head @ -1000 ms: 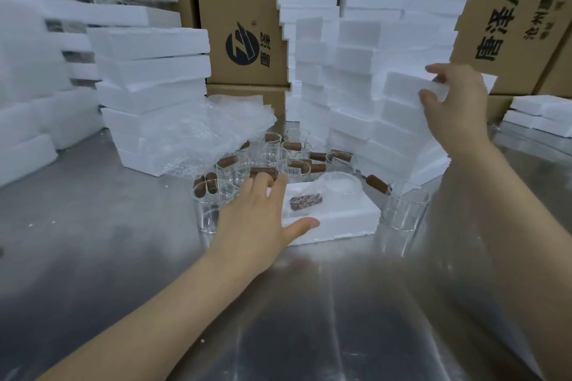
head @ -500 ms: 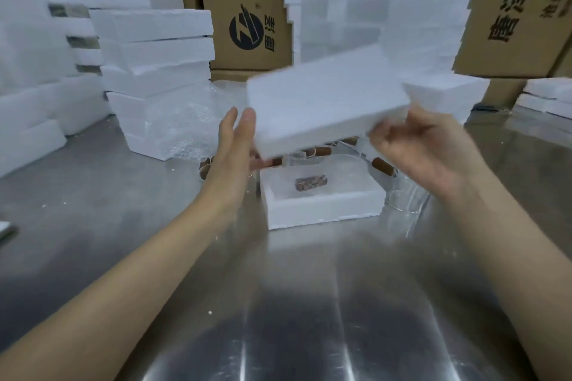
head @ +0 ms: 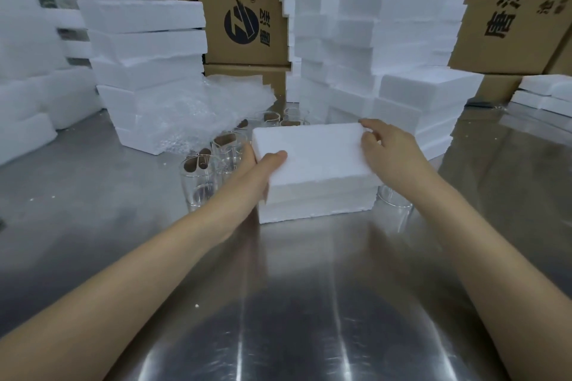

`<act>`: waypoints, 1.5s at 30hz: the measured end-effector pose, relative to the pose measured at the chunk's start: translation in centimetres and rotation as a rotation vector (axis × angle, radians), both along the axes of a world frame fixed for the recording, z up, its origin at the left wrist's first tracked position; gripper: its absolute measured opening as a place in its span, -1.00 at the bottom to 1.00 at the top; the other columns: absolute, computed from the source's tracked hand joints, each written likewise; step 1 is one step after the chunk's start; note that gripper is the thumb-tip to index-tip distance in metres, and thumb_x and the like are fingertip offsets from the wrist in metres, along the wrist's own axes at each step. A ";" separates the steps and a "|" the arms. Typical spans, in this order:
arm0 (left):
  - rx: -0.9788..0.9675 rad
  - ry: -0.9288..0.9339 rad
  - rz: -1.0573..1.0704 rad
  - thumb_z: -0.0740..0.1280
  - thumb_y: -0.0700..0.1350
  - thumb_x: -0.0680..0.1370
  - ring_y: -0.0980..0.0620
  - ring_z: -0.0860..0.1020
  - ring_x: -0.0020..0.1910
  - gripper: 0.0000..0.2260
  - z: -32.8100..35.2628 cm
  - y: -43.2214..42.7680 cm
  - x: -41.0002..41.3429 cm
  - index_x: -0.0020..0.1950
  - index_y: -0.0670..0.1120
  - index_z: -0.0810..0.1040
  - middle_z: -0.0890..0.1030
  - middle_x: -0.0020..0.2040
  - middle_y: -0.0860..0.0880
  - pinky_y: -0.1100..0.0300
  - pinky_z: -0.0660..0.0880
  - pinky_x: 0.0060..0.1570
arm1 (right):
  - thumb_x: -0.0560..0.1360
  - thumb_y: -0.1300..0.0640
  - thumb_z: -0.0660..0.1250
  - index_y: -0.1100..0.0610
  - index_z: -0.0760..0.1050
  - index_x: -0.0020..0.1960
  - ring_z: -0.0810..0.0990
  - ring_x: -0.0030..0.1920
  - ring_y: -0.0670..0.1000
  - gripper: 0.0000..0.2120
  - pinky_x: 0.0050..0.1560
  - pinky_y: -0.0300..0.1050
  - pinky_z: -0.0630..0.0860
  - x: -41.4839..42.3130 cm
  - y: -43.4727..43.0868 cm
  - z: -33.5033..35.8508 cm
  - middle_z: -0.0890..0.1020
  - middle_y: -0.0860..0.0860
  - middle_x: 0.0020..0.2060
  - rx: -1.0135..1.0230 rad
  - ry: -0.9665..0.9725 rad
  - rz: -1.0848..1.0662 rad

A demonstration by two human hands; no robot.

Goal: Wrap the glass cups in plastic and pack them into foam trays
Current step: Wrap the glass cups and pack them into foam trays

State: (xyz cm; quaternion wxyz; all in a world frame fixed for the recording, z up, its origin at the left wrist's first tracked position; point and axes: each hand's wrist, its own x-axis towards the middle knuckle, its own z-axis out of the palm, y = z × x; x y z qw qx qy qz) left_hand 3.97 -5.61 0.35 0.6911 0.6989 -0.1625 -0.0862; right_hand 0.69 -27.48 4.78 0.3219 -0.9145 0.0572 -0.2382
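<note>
A white foam lid (head: 312,151) lies on top of the foam tray (head: 315,206) in the middle of the steel table. My left hand (head: 263,168) grips the lid's left end, thumb on top. My right hand (head: 390,148) holds its right end, fingers over the far corner. The tray's contents are hidden under the lid. Several clear glass cups with brown handles (head: 201,179) stand left of and behind the tray. One more glass cup (head: 394,210) stands at the tray's right. A crumpled sheet of bubble wrap (head: 198,111) lies behind the cups.
Foam tray stacks rise at the back left (head: 145,49) and back right (head: 387,49), with more at the far left (head: 24,77) and far right (head: 544,93). Cardboard boxes (head: 241,9) stand behind them. The steel table (head: 294,303) stretches toward me.
My right hand took a foam piece from the back right stack and brought it over. Both hands have lowered it onto the tray, which now hides the wrapped cup inside.
</note>
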 end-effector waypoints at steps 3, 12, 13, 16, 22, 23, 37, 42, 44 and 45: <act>0.027 0.000 0.011 0.28 0.35 0.32 0.15 0.57 0.18 -0.34 -0.3 -0.2 0.0 0.38 0.18 0.33 0.61 0.18 0.22 0.01 0.39 0.32 | 0.60 0.17 0.06 0.19 0.44 0.31 0.52 -0.02 0.16 -0.65 -0.10 -0.11 0.34 0.0 0.4 -0.2 0.61 0.23 0.00 0.039 -0.024 0.006; 0.126 0.037 0.099 0.16 0.24 0.54 0.00 0.52 0.25 -0.49 0.5 0.6 0.2 0.38 -0.03 0.41 0.58 0.24 0.04 -0.03 0.31 0.39 | 0.56 0.09 0.19 -0.18 0.31 0.42 0.54 0.21 -0.03 -0.55 0.32 0.02 0.42 0.7 -0.5 -0.9 0.48 -0.13 0.31 0.546 0.243 0.238; 0.133 0.026 0.114 0.13 0.22 0.59 0.01 0.49 0.28 -0.53 0.4 0.7 0.2 0.38 -0.02 0.41 0.56 0.27 0.04 -0.03 0.29 0.40 | 0.57 0.08 0.16 -0.21 0.34 0.39 0.53 0.23 -0.02 -0.58 0.34 0.03 0.41 0.8 -0.4 -1.0 0.50 -0.13 0.30 0.523 0.244 0.230; 0.116 0.068 0.094 0.11 0.25 0.57 0.05 0.40 0.38 -0.49 0.3 0.5 0.1 0.45 0.04 0.35 0.46 0.38 0.09 0.00 0.20 0.46 | 0.60 0.09 0.09 -0.25 0.39 0.29 0.48 0.27 0.01 -0.65 0.35 0.05 0.39 0.9 -0.1 -1.1 0.50 -0.14 0.28 0.470 0.222 0.196; -0.171 0.290 0.008 0.16 0.06 0.63 0.03 0.57 0.21 -0.68 0.6 -0.9 -1.0 0.33 -0.01 0.45 0.61 0.23 -0.01 0.05 0.39 0.32 | 0.63 0.10 0.05 -0.20 0.40 0.32 0.45 0.29 0.02 -0.65 0.37 0.03 0.36 0.8 -0.2 -1.0 0.49 -0.14 0.27 0.406 0.204 0.163; -0.172 0.295 0.003 0.14 0.05 0.65 0.04 0.59 0.16 -0.73 0.9 -0.8 -1.1 0.24 -0.01 0.50 0.64 0.18 -0.01 0.07 0.43 0.26 | 0.63 0.08 0.04 -0.20 0.39 0.34 0.44 0.30 0.02 -0.64 0.36 0.03 0.36 0.8 -0.2 -1.0 0.47 -0.13 0.29 0.385 0.208 0.153; -0.376 0.222 -0.089 0.14 -0.09 0.65 -0.05 0.49 0.31 -0.62 4.2 0.3 -3.0 0.48 -0.04 0.24 0.49 0.36 -0.08 -0.04 0.44 0.29 | 0.54 0.17 0.14 -0.13 0.46 0.33 0.48 0.28 -0.03 -0.58 0.37 0.02 0.37 0.1 -0.2 0.7 0.49 -0.12 0.31 0.586 0.046 0.186; -0.377 0.246 -0.038 0.19 -0.07 0.64 -0.02 0.51 0.29 -0.61 4.3 0.1 -3.1 0.46 -0.07 0.22 0.50 0.35 -0.09 0.01 0.46 0.26 | 0.55 0.17 0.14 -0.14 0.47 0.33 0.47 0.29 -0.06 -0.59 0.40 0.01 0.33 -0.2 0.0 0.8 0.50 -0.14 0.31 0.557 0.047 0.210; -0.365 0.239 -0.024 0.23 -0.09 0.62 0.00 0.55 0.24 -0.63 4.2 0.1 -3.1 0.40 -0.06 0.23 0.53 0.30 -0.07 0.07 0.52 0.17 | 0.56 0.16 0.14 -0.15 0.47 0.32 0.47 0.30 -0.06 -0.60 0.41 0.01 0.33 -0.2 0.0 0.8 0.50 -0.16 0.31 0.555 0.038 0.221; -0.368 0.240 -0.020 0.25 -0.11 0.61 0.02 0.57 0.22 -0.65 4.2 0.1 -3.1 0.36 -0.06 0.24 0.54 0.26 -0.06 0.08 0.54 0.14 | 0.56 0.16 0.14 -0.16 0.48 0.31 0.47 0.29 -0.07 -0.60 0.40 0.00 0.33 -0.3 0.1 0.8 0.49 -0.18 0.30 0.555 0.031 0.224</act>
